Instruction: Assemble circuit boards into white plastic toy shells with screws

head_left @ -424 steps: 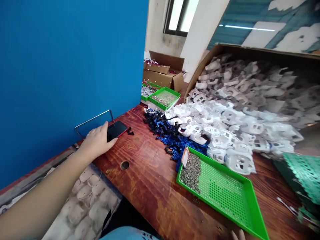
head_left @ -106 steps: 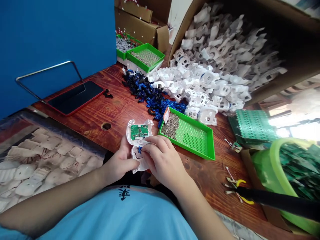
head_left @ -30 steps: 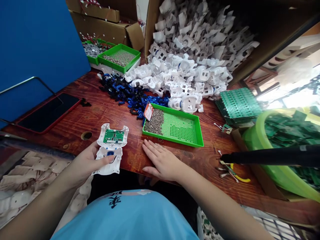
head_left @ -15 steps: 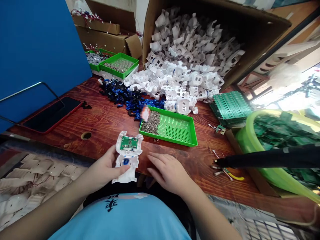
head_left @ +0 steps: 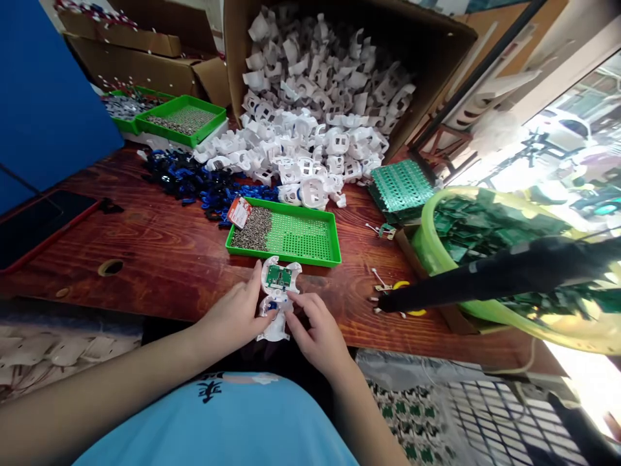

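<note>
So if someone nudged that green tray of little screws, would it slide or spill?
The green tray looks like thin plastic, so it would probably slide easily on the smooth wooden table. The screws lie loose at one end; a sharp push would likely scatter them, though the low rim may hold most.

Wooden desk (head_left: 160,252), reddish-brown, with a round hole well left of the hands (head_left: 279,320). Just beyond the hands — a green tray (head_left: 295,233) of small metal parts. Farther back: blue clips (head_left: 194,184), a heap of white housings (head_left: 301,155). Far left — a phone (head_left: 39,223); right, a stack of green boards (head_left: 400,188).
</note>
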